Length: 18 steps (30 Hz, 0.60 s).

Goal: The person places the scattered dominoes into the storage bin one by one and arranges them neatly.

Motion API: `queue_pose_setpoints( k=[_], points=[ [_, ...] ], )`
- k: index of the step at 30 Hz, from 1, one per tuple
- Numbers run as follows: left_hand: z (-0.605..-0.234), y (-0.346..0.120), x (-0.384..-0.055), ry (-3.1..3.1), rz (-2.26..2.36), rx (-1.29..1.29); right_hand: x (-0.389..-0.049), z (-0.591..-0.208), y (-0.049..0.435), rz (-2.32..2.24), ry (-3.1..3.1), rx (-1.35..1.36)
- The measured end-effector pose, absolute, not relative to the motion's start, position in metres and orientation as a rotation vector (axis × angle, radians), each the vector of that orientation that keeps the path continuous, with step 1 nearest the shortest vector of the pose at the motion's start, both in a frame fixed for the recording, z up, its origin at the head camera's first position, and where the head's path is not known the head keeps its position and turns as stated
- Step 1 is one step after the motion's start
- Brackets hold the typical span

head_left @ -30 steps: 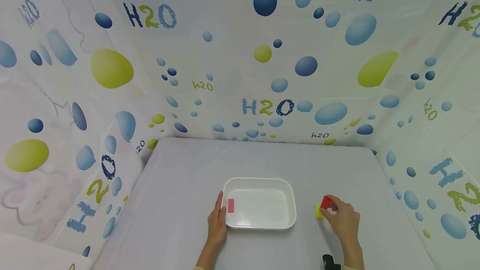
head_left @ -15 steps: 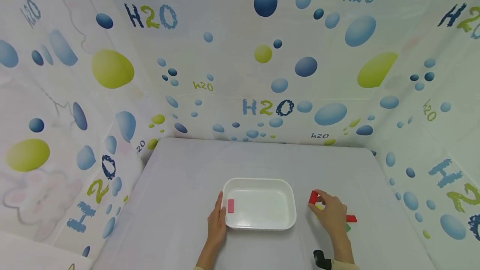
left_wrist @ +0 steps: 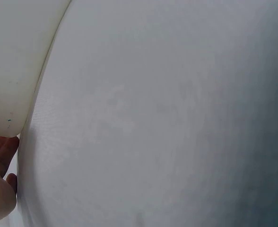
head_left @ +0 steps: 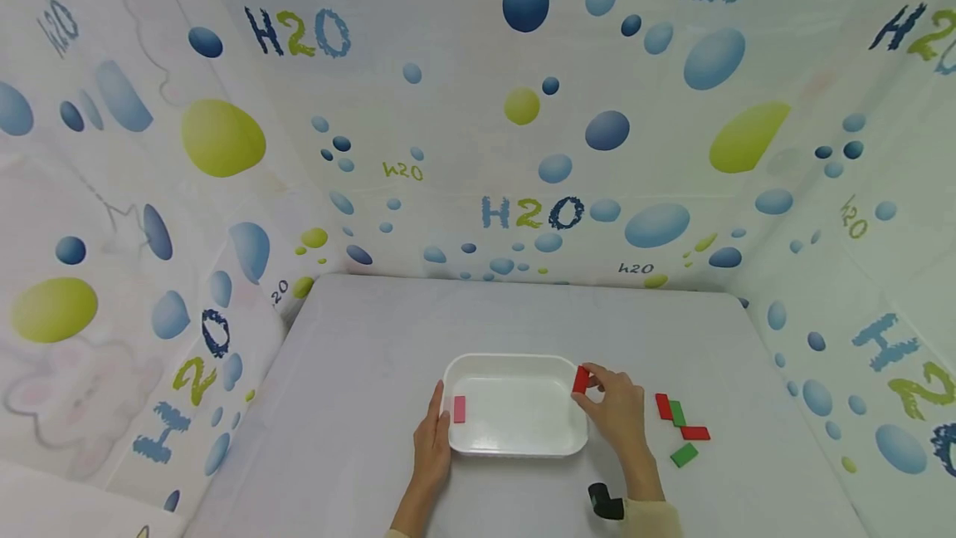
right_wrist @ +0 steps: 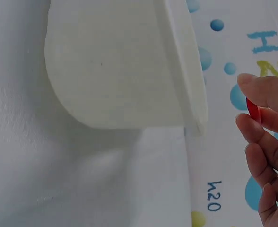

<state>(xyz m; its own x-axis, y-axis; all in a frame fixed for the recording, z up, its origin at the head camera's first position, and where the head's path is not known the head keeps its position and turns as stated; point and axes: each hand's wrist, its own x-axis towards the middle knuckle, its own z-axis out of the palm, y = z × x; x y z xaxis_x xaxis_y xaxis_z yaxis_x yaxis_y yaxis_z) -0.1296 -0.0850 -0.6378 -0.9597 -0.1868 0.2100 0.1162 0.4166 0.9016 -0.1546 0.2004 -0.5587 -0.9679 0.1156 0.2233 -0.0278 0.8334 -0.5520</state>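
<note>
A white tray lies on the table, with one flat pinkish-red tile inside near its left end. My left hand rests along the tray's left side, fingers straight and thumb by the rim. My right hand pinches a red domino-like tile between thumb and fingertips, at the tray's right rim. In the right wrist view, only a sliver of the red tile shows between the fingers. The left wrist view has the left hand's fingers right at the tray's edge.
Right of the right hand lie a red tile, a green tile, another red tile and another green tile. A black wrist device sits at the right sleeve. A patterned sheet rises behind the table.
My right hand has moved left with the red tile, from the loose tiles to the tray's right rim. Those red and green tiles have come into view. The left hand has stayed in place.
</note>
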Motion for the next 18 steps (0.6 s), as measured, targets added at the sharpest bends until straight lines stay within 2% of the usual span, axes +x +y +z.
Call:
queue_pose_setpoints(
  k=[18],
  points=[
    [-0.638, -0.085, -0.13, -2.398, -1.562, 0.054, -0.172, -0.569, 0.148, 0.83, -2.724, 0.161]
  ],
)
